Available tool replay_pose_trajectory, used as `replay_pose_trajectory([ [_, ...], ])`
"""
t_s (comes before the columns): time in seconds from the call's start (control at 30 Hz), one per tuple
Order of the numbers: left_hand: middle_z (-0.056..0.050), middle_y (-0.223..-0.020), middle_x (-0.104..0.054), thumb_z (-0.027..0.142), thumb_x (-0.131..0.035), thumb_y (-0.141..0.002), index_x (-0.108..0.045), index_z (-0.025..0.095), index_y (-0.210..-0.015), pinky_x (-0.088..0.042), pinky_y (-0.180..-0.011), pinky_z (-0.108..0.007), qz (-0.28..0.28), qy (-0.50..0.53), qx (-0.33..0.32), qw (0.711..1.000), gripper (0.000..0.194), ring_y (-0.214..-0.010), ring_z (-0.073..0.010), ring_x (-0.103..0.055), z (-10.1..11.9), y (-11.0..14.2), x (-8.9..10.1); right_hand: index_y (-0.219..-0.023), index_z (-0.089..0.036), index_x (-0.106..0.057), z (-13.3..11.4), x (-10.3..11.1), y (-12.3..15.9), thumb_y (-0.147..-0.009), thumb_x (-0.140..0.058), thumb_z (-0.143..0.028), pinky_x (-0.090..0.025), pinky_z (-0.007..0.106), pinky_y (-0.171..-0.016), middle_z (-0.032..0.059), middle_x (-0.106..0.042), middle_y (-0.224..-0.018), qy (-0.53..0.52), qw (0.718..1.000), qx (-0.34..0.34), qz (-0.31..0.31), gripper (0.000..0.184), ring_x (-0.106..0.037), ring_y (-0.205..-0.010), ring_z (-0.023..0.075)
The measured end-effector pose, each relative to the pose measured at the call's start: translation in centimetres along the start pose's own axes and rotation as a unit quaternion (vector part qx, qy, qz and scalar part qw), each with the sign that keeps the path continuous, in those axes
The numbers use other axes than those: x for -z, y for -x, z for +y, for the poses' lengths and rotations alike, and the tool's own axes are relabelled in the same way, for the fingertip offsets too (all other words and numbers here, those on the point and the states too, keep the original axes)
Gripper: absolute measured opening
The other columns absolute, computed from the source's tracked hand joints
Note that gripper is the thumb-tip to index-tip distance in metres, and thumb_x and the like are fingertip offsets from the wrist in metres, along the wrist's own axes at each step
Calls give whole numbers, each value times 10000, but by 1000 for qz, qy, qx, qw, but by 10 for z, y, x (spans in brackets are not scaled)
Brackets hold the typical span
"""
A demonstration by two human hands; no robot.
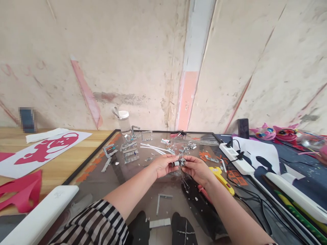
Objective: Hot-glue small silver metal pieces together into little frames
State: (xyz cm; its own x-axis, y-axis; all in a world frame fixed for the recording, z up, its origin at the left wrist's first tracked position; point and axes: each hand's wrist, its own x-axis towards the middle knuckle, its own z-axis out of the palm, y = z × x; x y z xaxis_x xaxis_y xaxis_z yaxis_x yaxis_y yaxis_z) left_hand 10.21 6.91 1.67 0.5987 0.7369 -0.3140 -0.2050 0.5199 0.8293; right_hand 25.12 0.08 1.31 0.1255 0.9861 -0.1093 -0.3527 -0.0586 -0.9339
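Observation:
My left hand (pixel 165 165) and my right hand (pixel 196 170) meet over the middle of the glass tabletop, both with closed fingers. Between their fingertips is a small grey piece (pixel 182 162), partly covered by the fingers, and thin wires (pixel 186 182) hang below it. What exactly the piece is I cannot make out. Just beyond my hands lies a cluster of small grey bits (pixel 187 147). White strips (pixel 155 148) lie beyond my left hand. A yellow glue gun (pixel 221 179) rests to the right of my right hand, and red-handled pliers (pixel 204 194) lie partly behind my right forearm.
Several folded grey pieces (pixel 130 153) stand at the left of the glass. Behind them is a lidded bottle (pixel 124 123). A white power strip (pixel 236 160) with black cables runs along the right. Red paper cut-outs (pixel 46 149) lie on the wooden surface at left.

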Motion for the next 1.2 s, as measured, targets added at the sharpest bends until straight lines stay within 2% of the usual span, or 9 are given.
replay_pose_trajectory([
  [0.2,-2,-591,-598,98,-678,-740,-578,103,-727,-523,-472,-159,22,58,-11,998,101,-460,-61,-557,0,-8,4,-741,-194,-601,4,3,-21,-639,-696,-160,-524,260,-583,4,-657,-666,12,998,32,60,144,-600,-562,112],
  [0.37,-47,-695,-663,90,-703,-712,-573,116,-801,-552,-505,-212,39,85,-26,995,159,-607,-155,-662,1,-15,12,-802,-205,-636,-5,6,-42,-613,-680,-167,-486,268,-641,-1,-671,-734,125,982,88,111,198,-602,-646,133],
  [0.43,-61,-731,-673,81,-707,-704,-567,117,-817,-552,-511,-215,43,96,-31,994,183,-646,-177,-675,1,-18,15,-791,-197,-667,-7,3,-41,-590,-692,-197,-457,267,-639,-2,-676,-732,186,970,109,112,203,-591,-661,146],
  [0.53,-42,-703,-662,60,-683,-719,-555,120,-822,-552,-533,-210,46,116,-44,991,175,-601,-143,-660,0,-19,16,-667,-175,-674,-4,-6,-33,-576,-710,-283,-410,262,-582,-14,-641,-599,260,952,127,98,146,-545,-583,144],
  [0.63,-18,-666,-643,58,-677,-721,-546,133,-827,-561,-573,-242,38,131,-42,990,184,-555,-120,-637,-1,-17,12,-643,-165,-651,3,-12,-28,-597,-698,-349,-376,249,-536,-30,-600,-548,290,943,134,88,196,-495,-522,123],
  [0.8,-26,-665,-638,12,-668,-686,-550,130,-820,-572,-630,-316,26,132,-24,991,213,-590,-154,-651,1,-11,6,-682,-176,-605,8,-12,-29,-602,-675,-313,-393,236,-546,-47,-578,-569,280,945,147,86,174,-496,-537,115],
  [0.97,-25,-617,-621,-53,-584,-704,-565,109,-786,-571,-600,-303,34,125,-35,991,182,-557,-145,-635,-1,-9,1,-672,-177,-623,0,-16,-27,-551,-655,-212,-388,243,-544,-45,-583,-556,264,951,132,88,130,-510,-539,125],
  [1.1,-32,-621,-627,-58,-539,-741,-584,89,-781,-564,-582,-255,38,121,-48,991,159,-550,-124,-625,-3,-8,-3,-622,-168,-607,-8,-14,-27,-550,-656,-229,-372,237,-505,-43,-562,-520,219,971,89,43,106,-470,-487,100],
  [1.2,-54,-643,-641,-58,-539,-748,-596,77,-778,-557,-573,-236,34,116,-43,992,150,-551,-120,-623,-3,-8,-2,-573,-168,-571,-11,-6,-29,-550,-681,-303,-364,238,-466,-44,-507,-476,176,983,51,-2,175,-429,-444,86],
])
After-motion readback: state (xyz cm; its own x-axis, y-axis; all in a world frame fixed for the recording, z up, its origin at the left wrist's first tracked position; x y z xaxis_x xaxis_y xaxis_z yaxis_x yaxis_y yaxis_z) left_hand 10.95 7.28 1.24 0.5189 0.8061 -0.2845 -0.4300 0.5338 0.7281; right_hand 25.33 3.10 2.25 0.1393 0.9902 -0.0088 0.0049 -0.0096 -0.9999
